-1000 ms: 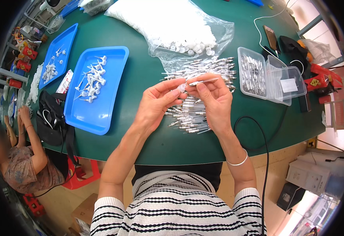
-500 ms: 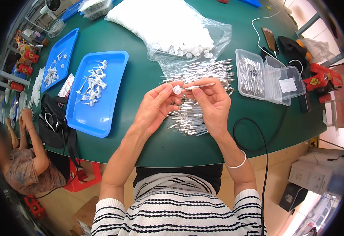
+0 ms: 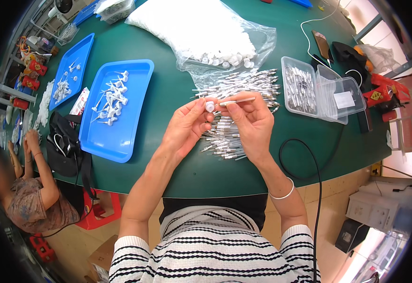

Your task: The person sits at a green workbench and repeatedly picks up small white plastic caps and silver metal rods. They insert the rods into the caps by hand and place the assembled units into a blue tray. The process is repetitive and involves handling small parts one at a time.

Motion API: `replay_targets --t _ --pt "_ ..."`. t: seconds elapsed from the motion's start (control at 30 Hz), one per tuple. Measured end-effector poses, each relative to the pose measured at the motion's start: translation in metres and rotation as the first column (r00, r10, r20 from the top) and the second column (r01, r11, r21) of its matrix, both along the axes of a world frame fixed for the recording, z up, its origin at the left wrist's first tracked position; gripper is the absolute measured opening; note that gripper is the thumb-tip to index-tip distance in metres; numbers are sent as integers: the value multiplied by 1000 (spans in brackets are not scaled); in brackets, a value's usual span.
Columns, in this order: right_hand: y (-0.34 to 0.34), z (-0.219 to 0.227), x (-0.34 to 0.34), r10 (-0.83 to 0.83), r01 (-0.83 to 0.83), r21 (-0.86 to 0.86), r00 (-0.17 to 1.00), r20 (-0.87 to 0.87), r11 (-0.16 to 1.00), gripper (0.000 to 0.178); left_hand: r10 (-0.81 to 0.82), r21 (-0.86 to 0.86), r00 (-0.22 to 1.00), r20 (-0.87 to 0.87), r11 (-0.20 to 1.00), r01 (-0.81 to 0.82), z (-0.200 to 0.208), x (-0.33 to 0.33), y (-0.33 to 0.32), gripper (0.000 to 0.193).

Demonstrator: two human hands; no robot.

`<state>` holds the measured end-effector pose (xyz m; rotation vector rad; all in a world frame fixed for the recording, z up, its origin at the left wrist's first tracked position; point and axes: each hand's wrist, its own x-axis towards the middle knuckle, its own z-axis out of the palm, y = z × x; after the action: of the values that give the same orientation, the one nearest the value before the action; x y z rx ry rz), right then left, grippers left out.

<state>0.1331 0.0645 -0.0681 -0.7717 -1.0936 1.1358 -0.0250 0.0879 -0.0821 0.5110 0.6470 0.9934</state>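
Note:
Between the thumb and fingers of my left hand (image 3: 183, 126) is a small round white plastic cap (image 3: 209, 106). My right hand (image 3: 252, 123) pinches a thin tube with a metallic end (image 3: 238, 101), held nearly level, its left end close against the cap. Whether the two touch is hard to make out. Under and behind my hands lies a heap of similar thin tubes (image 3: 258, 84). Beyond the heap, a clear plastic bag (image 3: 191, 28) spills many white caps onto the green table (image 3: 177, 181).
To the left, a blue tray (image 3: 107, 148) holds several white caps with tubes attached; another blue tray (image 3: 84, 56) sits farther off. A clear box (image 3: 300, 87) of tubes stands right, near a phone (image 3: 322, 46) and a black cable (image 3: 281, 160). A co-worker (image 3: 41, 198) sits at far left.
Both hands have shifted very slightly to the left, still holding the cap and the tube close together. The tube lies a little more level.

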Motion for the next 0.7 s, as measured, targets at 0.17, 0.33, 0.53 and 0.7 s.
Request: replay_targets --t 0.17,0.33,0.53,0.7 --pt "-2 0 -2 -49 47 25 995 85 999 11 5 -8 1000 -12 1000 -5 -3 0 1 28" --pt "0 -7 -3 -136 116 119 974 181 986 11 7 -8 1000 -20 1000 -7 -3 1 0 29" --pt "0 -7 -3 -182 142 169 949 256 975 11 6 -15 1000 -10 1000 -6 -3 1 -1 28" --pt "-1 -6 -2 -216 149 219 921 323 964 12 7 -22 1000 -3 1000 -7 -4 0 -1 28"
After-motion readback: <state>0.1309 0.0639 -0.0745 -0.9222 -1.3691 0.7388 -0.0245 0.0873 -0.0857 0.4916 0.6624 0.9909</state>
